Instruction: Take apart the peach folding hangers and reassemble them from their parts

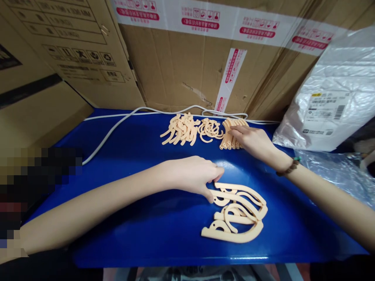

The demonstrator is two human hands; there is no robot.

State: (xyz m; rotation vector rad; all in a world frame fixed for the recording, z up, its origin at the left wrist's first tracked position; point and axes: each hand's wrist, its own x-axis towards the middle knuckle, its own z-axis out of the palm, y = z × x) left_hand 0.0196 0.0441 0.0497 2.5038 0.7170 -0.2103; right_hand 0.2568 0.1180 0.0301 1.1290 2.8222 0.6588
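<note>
Beige plastic pieces that look like folding hanger parts lie on a blue table. My left hand [197, 175] is closed at the left end of a partly joined folding hanger [244, 201], thumb and fingers at its arm ends. More joined arms [234, 236] and a loose hook lie just below, touching or overlapping it. Farther back, my right hand [253, 141] reaches onto a neat row of curved hanger arms [230, 144], fingertips closed on a piece at its left side. Its fingers partly cover the row.
Left of that row sit a pile of hooks [209, 128] and a pile of short curved arms [181, 130]. A white cable [117, 124] runs behind them. Cardboard boxes [175, 70] wall the back and left. A white plastic parcel [325, 97] and clear plastic wrap [340, 175] stand right.
</note>
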